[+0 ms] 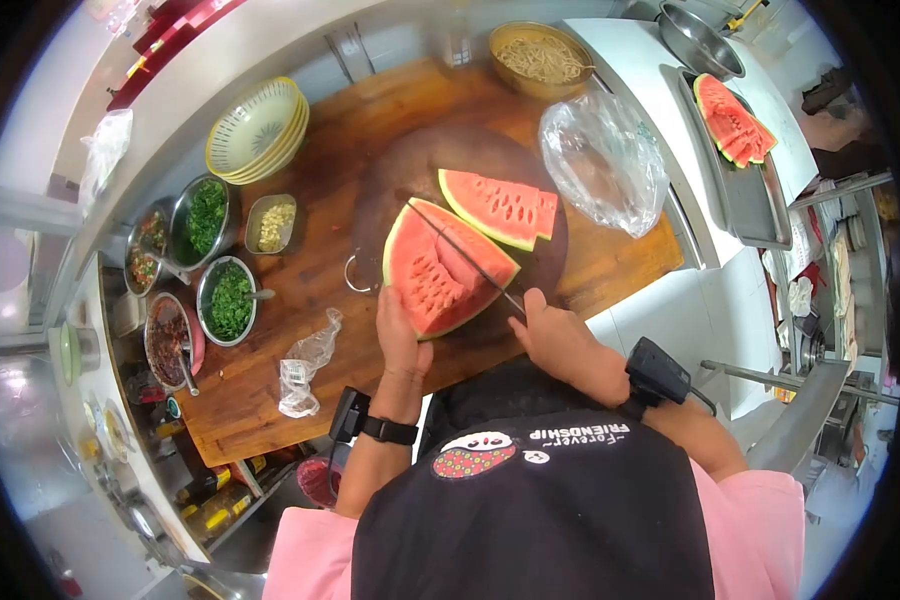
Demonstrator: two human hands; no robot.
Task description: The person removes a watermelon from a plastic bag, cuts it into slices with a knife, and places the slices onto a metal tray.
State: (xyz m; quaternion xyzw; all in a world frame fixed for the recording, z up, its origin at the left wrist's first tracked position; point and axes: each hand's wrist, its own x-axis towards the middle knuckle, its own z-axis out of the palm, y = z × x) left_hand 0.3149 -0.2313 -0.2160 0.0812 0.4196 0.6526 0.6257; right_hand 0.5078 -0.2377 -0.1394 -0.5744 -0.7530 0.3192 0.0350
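A large wedge of watermelon (425,270) lies on the round dark cutting board (390,170), red flesh facing up. My left hand (400,325) is wrapped against its near left side, thumb at the rind. In my right hand (560,340) is the handle of a knife (467,255), mostly hidden by my fingers. The blade stretches diagonally across the wedge, from its top corner to its right edge. Just beyond it lie cut watermelon slices (490,205), overlapping one another on the board.
At the left stand bowls of chopped greens (232,300), a sauce bowl (170,340) and a dish of chopped garlic (272,224). Stacked bowls (260,130), a noodle bowl (540,60) and a plastic bag (605,160) sit farther back. A tray (750,200) at right carries watermelon slices.
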